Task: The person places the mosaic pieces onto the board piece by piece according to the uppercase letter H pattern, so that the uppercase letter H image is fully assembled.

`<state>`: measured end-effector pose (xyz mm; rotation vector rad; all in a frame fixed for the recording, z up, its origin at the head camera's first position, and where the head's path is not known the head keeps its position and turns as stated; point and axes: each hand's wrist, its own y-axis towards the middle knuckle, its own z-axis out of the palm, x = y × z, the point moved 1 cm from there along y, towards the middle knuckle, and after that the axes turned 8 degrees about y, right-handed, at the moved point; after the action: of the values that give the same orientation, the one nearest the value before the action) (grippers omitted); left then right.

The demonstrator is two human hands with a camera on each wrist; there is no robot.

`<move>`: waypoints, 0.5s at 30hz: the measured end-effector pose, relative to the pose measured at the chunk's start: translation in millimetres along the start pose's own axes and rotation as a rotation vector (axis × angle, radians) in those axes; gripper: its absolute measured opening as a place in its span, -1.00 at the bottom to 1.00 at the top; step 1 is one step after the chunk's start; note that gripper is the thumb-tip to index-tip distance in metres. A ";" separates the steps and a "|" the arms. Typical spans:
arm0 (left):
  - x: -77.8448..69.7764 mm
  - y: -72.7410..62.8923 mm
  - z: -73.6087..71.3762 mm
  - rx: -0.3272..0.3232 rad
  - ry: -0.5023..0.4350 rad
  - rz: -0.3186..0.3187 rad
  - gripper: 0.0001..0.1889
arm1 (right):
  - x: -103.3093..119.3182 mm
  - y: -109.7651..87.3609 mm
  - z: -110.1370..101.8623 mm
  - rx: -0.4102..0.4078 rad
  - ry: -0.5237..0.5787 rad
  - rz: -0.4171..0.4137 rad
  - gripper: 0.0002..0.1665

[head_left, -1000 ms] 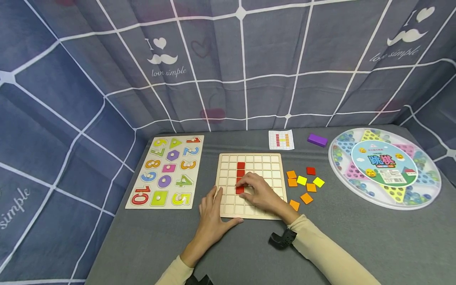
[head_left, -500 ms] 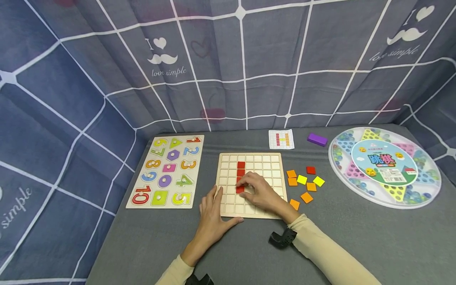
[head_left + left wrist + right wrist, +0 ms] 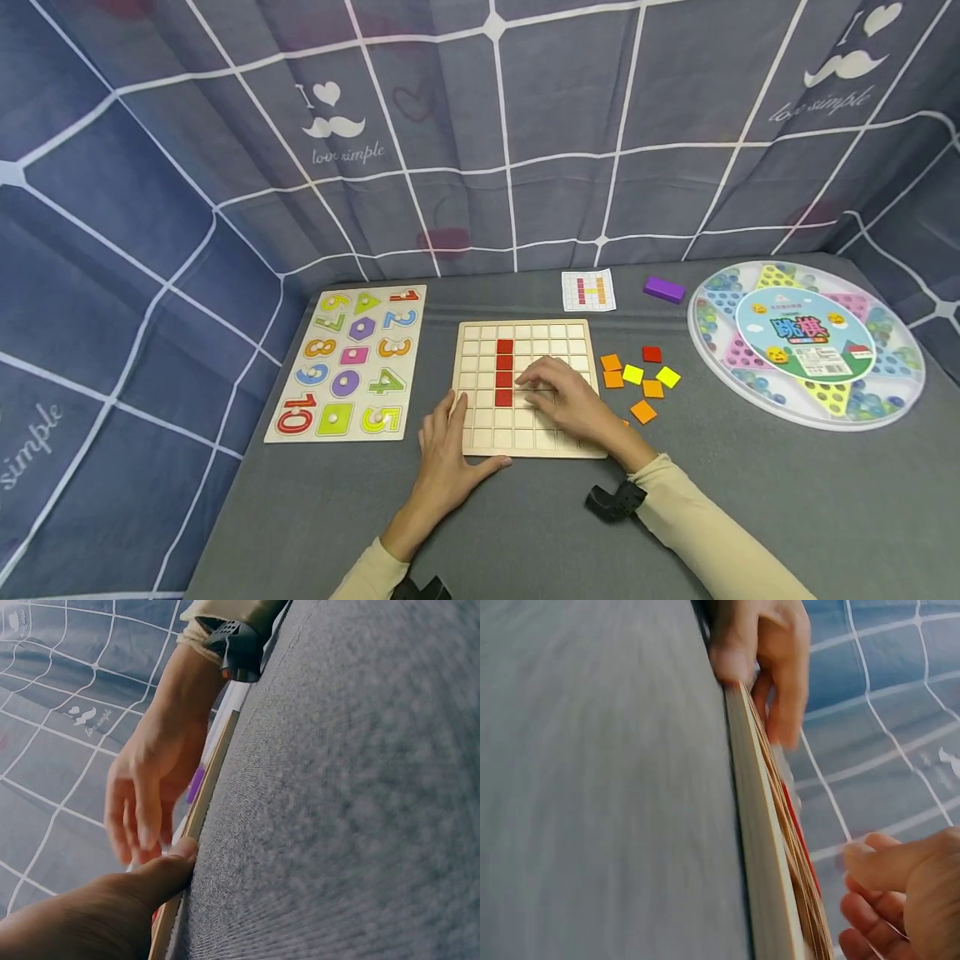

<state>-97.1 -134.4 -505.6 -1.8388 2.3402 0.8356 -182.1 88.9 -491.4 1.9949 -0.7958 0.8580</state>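
A wooden grid board point(image 3: 487, 440) lies flat on the table, with a column of several red square tiles point(image 3: 505, 362) set in its cells. My left hand point(image 3: 446, 467) rests at the board's lower left corner, fingers straight along the left edge. Its thumb point(image 3: 169, 874) touches the near edge, as the left wrist view shows. Just right of the red column hovers my right hand point(image 3: 566, 400), fingers loosely bent and holding nothing. In the right wrist view its fingertips point(image 3: 859, 855) are apart from the board. Part of the board's right side is hidden beneath this hand.
Loose orange tiles point(image 3: 643, 412), yellow tiles point(image 3: 667, 377) and one red tile point(image 3: 652, 354) lie right of the board. Behind are a pattern card point(image 3: 588, 292) and a purple block point(image 3: 663, 289). A number puzzle point(image 3: 345, 362) lies left, a round Chinese checkers set point(image 3: 806, 346) right.
My right hand has lifted off the lowest red tile and moved slightly right, uncovering the whole red column. The left hand stays in place. The head view has shifted a little.
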 end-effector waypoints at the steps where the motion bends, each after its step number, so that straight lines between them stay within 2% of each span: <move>1: -0.1 0.4 0.5 -0.003 0.000 0.002 0.16 | -1.9 -2.9 -6.2 -0.027 -0.009 0.008 -0.73; 8: -0.8 1.2 0.5 -0.010 -0.018 0.011 0.16 | -19.1 -26.1 -56.8 -0.244 -0.055 0.100 -0.71; 15: -0.6 0.6 1.1 0.005 -0.032 -0.004 0.17 | -33.4 -39.1 -88.2 -0.430 -0.246 0.180 -0.77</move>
<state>-97.8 -133.4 -506.1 -1.8138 2.3165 0.8511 -196.0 190.0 -495.0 1.6775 -1.2045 0.4885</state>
